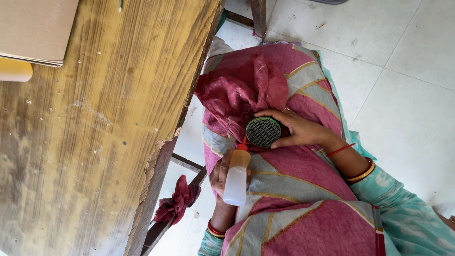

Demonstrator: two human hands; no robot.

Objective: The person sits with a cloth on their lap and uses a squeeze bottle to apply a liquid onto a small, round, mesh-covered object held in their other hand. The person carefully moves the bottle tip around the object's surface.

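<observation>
My right hand [303, 130] grips a round black disc with a fine mesh face [263, 132], held against a crumpled pink cloth [246, 87] on my lap. My left hand [221, 176] is closed around a small translucent squeeze bottle [236, 179] with a yellowish upper part and a red nozzle. The nozzle tip points up and meets the lower left edge of the disc. Red and gold bangles sit on both wrists. A pink and grey patterned fabric [303, 199] covers my lap beneath both hands.
A worn wooden table [95, 142] fills the left side, its edge close to my left hand. A cardboard box [35, 28] and a yellow object [14, 70] lie at its top-left corner. A dark red rag [177, 201] hangs on the table frame. White floor tiles [407, 95] lie to the right.
</observation>
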